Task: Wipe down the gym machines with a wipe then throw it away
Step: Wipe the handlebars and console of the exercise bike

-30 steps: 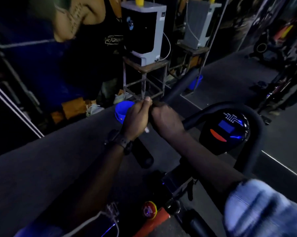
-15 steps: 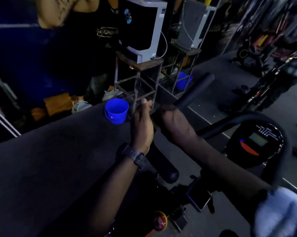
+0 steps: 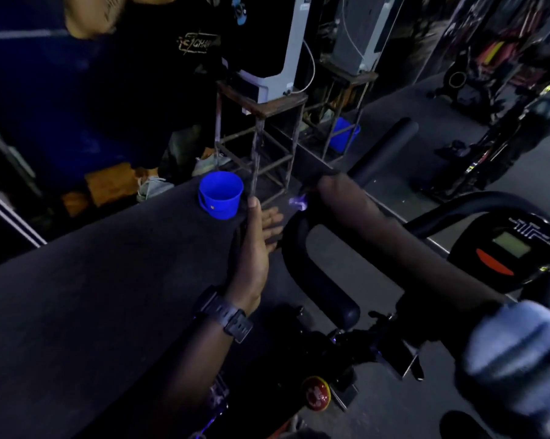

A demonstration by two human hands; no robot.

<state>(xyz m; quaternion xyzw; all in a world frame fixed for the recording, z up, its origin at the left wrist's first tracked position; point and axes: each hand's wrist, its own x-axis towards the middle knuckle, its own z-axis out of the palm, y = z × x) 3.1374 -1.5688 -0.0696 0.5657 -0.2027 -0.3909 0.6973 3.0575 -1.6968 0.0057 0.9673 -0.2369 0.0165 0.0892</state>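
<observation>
Both hands work the black curved exercise-bike handlebar: the right hand clamps a pale crumpled wipe at its far bend, while the left hand, fingers straight, rests just beside it.

Dim gym, dark rubber floor; metal stool w/ white appliance, blue bucket beside.
</observation>
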